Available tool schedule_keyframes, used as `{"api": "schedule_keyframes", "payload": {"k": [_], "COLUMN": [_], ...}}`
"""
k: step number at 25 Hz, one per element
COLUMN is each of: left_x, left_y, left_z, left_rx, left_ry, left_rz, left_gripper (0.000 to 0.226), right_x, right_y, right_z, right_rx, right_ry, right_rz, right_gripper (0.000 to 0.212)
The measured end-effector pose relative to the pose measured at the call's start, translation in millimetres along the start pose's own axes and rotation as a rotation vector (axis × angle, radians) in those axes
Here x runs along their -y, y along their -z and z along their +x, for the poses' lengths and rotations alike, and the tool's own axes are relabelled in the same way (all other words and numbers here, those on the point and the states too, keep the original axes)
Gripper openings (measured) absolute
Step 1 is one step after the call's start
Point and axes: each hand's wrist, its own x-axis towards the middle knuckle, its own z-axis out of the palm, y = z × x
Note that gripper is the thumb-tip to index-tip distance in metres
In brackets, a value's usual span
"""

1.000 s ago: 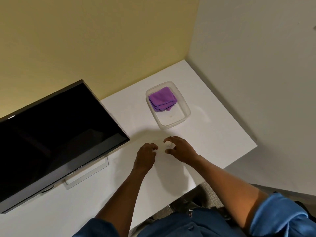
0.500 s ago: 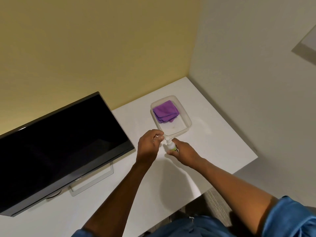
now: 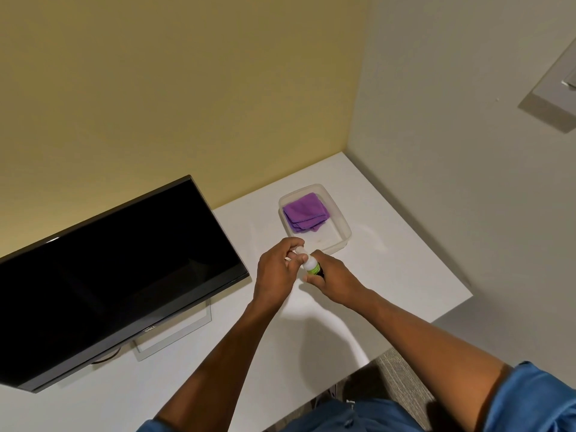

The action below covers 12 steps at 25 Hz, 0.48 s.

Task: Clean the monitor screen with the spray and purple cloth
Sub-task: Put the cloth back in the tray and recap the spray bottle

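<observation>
Step in hand, as judged from the grip: removal of the cap from the spray bottle (image 3: 312, 267) before any liquid is applied. To do this well, hold the bottle body steady with one hand and work only the cap with the other; keep the nozzle pointed away from the monitor screen (image 3: 109, 263) until the cap is clear; keep the bottle over the table (image 3: 389, 260), so that a dropped cap lands on the surface and not on the floor; apply light force only, since the bottle is small and may slip.

Hands: the right hand (image 3: 335, 280) is closed around the lower body of the spray bottle, fingers curled about the green label; the left hand (image 3: 276, 272) is closed on the white top of the bottle, thumb and fingertips pinching it; whether the cap is already loose cannot be determined. Both hands are held above the table, just near of the clear plastic container (image 3: 338, 224).

Location of task items: the spray bottle is held between the two hands, right of the monitor's lower right corner; the purple cloth (image 3: 305, 212) lies folded in the far end of the clear plastic container, untouched; the monitor screen stands at the left on its stand (image 3: 174, 335), dark, with its face turned towards the person.
</observation>
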Motion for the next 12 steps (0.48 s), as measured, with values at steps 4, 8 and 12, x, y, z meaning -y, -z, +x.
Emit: {"api": "schedule_keyframes", "payload": {"k": [4,8,12], "left_x": [-7.5,-6.7,-8.9], "left_y": [1.1,2.6,5.3], "left_z": [-2.4,-0.7,9.4], "left_rx": [0.076,0.074,0.04], "left_ry": [-0.008,-0.021,-0.007], "left_rz": [0.032,0.036,-0.034], "left_gripper": [0.051,0.062,0.062], "right_x": [10.1,15.6,23.1], "right_y": [3.9,8.7,14.2], "right_z": [6.5,15.8,24.0], "right_rx": [-0.032,-0.037,-0.082], "right_ry": [-0.004,0.014,0.026], "right_rz": [0.022,0.02,0.081], "right_gripper": [0.025,0.024,0.021]}}
